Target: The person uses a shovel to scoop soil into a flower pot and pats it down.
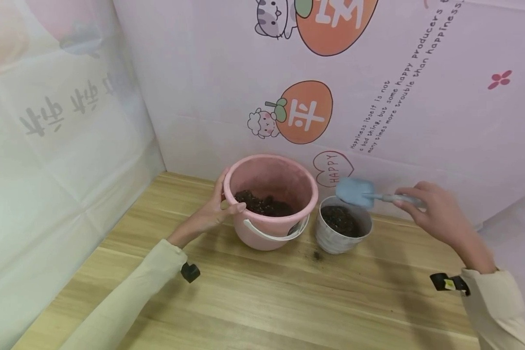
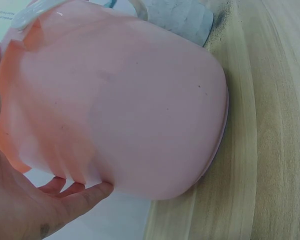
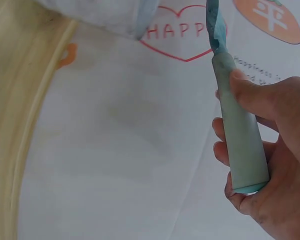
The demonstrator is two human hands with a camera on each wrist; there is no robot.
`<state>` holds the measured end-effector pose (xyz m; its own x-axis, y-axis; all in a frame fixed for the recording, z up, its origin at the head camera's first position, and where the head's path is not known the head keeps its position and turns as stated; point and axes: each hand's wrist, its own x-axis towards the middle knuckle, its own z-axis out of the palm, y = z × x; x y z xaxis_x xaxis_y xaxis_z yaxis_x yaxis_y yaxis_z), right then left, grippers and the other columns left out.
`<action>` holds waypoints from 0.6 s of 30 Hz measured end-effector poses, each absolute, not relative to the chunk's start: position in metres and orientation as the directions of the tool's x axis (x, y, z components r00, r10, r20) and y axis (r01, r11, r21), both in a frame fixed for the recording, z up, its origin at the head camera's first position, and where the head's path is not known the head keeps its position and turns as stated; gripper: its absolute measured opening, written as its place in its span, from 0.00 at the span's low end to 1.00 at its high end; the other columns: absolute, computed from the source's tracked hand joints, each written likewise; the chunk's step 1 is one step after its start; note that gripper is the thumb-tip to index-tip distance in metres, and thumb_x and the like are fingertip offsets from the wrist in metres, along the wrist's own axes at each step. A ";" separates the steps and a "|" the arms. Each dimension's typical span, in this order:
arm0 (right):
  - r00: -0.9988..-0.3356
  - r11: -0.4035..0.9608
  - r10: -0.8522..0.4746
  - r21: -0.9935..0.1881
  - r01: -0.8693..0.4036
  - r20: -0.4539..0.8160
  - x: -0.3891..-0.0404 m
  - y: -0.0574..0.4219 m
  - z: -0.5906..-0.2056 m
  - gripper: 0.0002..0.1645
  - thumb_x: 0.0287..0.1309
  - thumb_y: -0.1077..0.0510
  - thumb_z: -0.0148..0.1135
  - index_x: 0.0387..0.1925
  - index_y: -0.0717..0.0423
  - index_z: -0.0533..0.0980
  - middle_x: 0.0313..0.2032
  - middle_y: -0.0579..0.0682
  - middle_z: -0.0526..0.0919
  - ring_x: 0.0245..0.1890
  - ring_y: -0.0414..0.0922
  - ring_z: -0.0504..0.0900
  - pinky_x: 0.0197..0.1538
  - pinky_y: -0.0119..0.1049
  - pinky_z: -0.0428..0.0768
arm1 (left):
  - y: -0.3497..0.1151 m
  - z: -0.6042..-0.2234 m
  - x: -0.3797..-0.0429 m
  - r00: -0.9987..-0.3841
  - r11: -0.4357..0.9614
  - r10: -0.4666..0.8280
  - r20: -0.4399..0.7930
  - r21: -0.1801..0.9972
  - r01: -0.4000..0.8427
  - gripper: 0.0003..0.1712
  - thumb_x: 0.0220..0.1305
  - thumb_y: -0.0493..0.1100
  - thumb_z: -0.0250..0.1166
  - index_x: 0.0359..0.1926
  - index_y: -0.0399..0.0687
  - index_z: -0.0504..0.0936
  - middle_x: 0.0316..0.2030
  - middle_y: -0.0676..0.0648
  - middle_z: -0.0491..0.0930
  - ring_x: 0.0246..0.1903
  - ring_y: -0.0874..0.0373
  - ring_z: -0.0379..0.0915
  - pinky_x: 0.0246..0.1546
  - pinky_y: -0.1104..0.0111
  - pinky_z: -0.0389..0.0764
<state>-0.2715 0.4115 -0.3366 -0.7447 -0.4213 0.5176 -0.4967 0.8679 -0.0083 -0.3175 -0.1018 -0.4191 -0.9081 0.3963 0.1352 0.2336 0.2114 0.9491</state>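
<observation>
A pink bucket (image 1: 255,239) with dark soil (image 1: 267,205) inside stands on the wooden table. My left hand (image 1: 213,210) grips its left side, thumb over the rim and fingers against the outer wall (image 2: 140,110). In my right hand (image 1: 439,214) is a small blue garden trowel (image 1: 354,192), held by its pale green-blue handle (image 3: 242,130). The trowel's blade hovers, blurred, over the back edge of a whitish pot (image 1: 332,239), which stands right of the bucket. Dark soil (image 1: 340,221) lies in the pot. The blade's upper face shows no clear load.
Some spilled soil (image 1: 317,255) dots the wooden table (image 1: 253,301) in front of the pot. The bucket's white carrying handle (image 1: 271,237) hangs down at the front. A printed cloth (image 1: 210,97) forms a wall close behind both containers.
</observation>
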 end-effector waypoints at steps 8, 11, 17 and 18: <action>-0.779 0.858 -0.387 -0.117 -0.500 0.493 -0.271 0.383 -0.320 0.15 0.62 0.64 0.73 0.50 0.59 0.86 0.39 0.52 0.85 0.37 0.42 0.75 0.38 0.34 0.71 | -0.101 -0.421 -0.320 -0.907 0.206 0.401 0.133 0.951 0.231 0.66 0.61 0.64 0.71 0.82 0.81 0.30 0.84 0.51 0.35 0.80 0.44 0.46 0.75 0.33 0.51; -0.784 0.843 -0.393 -0.151 -0.516 0.481 -0.274 0.367 -0.313 0.14 0.64 0.63 0.72 0.51 0.58 0.85 0.42 0.53 0.86 0.42 0.47 0.78 0.44 0.37 0.72 | -0.102 -0.423 -0.321 -0.905 0.196 0.403 0.139 0.952 0.233 0.65 0.61 0.65 0.71 0.82 0.83 0.30 0.84 0.51 0.35 0.80 0.44 0.46 0.75 0.33 0.52; -0.776 0.784 -0.441 -0.228 -0.578 0.452 -0.284 0.336 -0.301 0.13 0.66 0.63 0.69 0.51 0.57 0.84 0.46 0.54 0.88 0.51 0.55 0.82 0.54 0.47 0.77 | -0.102 -0.422 -0.322 -0.902 0.190 0.404 0.155 0.950 0.248 0.64 0.62 0.62 0.71 0.81 0.85 0.31 0.84 0.51 0.37 0.80 0.46 0.47 0.75 0.34 0.52; -0.782 0.775 -0.449 -0.247 -0.581 0.431 -0.285 0.332 -0.299 0.13 0.68 0.63 0.68 0.53 0.57 0.83 0.49 0.56 0.87 0.53 0.56 0.82 0.56 0.51 0.78 | -0.102 -0.421 -0.322 -0.901 0.189 0.405 0.155 0.950 0.249 0.64 0.62 0.63 0.71 0.81 0.85 0.31 0.84 0.51 0.37 0.80 0.46 0.46 0.75 0.34 0.52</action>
